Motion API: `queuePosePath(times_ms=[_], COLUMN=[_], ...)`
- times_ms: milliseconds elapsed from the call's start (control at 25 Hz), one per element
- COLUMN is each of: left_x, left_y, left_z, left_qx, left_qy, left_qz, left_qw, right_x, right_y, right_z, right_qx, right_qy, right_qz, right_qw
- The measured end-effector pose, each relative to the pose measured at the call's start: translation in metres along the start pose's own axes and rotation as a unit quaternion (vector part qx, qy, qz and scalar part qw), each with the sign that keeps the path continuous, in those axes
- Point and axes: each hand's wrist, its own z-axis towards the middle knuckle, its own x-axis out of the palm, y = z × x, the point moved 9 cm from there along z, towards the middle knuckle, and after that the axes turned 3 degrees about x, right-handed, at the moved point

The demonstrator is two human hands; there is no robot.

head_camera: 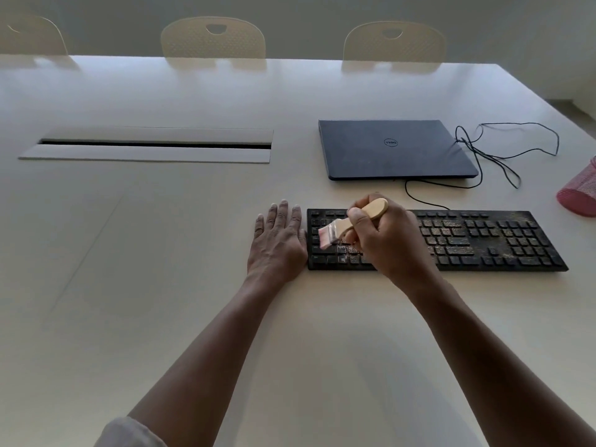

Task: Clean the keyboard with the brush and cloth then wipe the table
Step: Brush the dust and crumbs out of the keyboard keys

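A keyboard lies on the table, near its right side. Behind it sits a closed laptop, with a cable looped to the right. The left hand rests flat just left of the keyboard; the right hand holds a brush over its left keys. Chairs stand beyond the far edge.

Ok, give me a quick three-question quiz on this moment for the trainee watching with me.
1. True or false: the laptop is open.
2. Which hand holds the brush? A) left B) right C) neither
3. Where does the left hand lie?

Key:
1. False, its lid is closed.
2. B, the right hand grips the handle, bristles on the keyboard.
3. Flat on the table, against the keyboard's left end.
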Motion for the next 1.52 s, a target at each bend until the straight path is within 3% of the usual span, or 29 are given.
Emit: queuePosePath(times_ms=[200, 280, 400, 600, 840, 1520], left_x=[0.000, 0.001, 0.001, 0.000, -0.001, -0.002], left_y=[0.002, 0.003, 0.002, 0.002, 0.002, 0.001], left_z=[0.000, 0.001, 0.001, 0.000, 0.000, -0.001], left_qx=[-0.004, -0.004, 0.000, -0.003, 0.000, -0.001], left_qy=[0.000, -0.005, -0.010, -0.013, -0.013, -0.026], left_qz=[0.008, 0.009, 0.013, 0.017, 0.020, 0.018], left_qw=[1.000, 1.000, 1.000, 1.000, 1.000, 1.000], right_x=[0.006, 0.001, 0.020, 0.022, 0.030, 0.021], right_y=[0.007, 0.013, 0.015, 0.013, 0.020, 0.014], right_z=[0.020, 0.029, 0.041, 0.052, 0.056, 0.085], right_qx=[-0.041, -0.058, -0.056, -0.094, -0.136, -0.114], right_qy=[-0.018, -0.029, 0.040, 0.155, 0.223, 0.174], right_qz=[-0.118, -0.110, -0.028, -0.090, -0.055, -0.008], right_qw=[0.992, 0.992, 0.997, 0.979, 0.964, 0.978])
